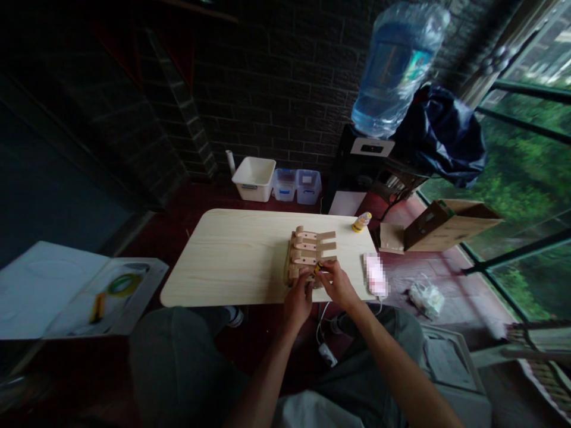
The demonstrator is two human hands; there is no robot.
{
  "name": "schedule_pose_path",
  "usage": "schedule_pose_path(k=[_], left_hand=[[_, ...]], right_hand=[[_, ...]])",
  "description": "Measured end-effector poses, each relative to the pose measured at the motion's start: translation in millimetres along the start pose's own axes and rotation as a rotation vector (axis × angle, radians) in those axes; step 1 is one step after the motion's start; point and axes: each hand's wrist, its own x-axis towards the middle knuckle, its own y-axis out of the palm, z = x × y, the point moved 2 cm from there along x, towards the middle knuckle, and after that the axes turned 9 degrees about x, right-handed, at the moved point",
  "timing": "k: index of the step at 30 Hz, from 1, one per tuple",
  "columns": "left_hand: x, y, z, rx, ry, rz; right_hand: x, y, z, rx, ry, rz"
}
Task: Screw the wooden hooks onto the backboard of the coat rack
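Observation:
On the pale wooden table, a wooden assembly [307, 245] has several parallel rounded bars with small dark dots and flat strips jutting to the right. My left hand [298, 302] grips its near end, fingers bent around the wood, though the fingertips are partly hidden. My right hand [339, 288] closes its thumb and fingers on a small yellow-and-black tool [318, 268], held close against the nearest bars. Its tip is too small to make out. Both hands are close together at the table's near side.
A yellow-capped bottle [361, 222] stands at the table's [232, 255] far right corner; a pink blurred item [375, 274] lies on the right edge. Bins [255, 178] sit behind. An open case [107, 297] is at left, a cardboard box [446, 226] and water dispenser [357, 172] at right.

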Motion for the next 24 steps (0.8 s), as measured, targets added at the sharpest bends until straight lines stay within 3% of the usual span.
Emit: schedule_pose_path(k=[10, 19, 24], left_hand=[[2, 0.4, 0, -0.001, 0.014, 0.003], [0, 0.4, 0, -0.008, 0.007, 0.009], [1, -0.7, 0, 0.001, 0.002, 0.002]], right_hand=[[1, 1, 16, -0.046, -0.057, 0.016], [-5, 3, -3, -0.041, -0.027, -0.085], [-6, 5, 6, -0.074, -0.074, -0.085]])
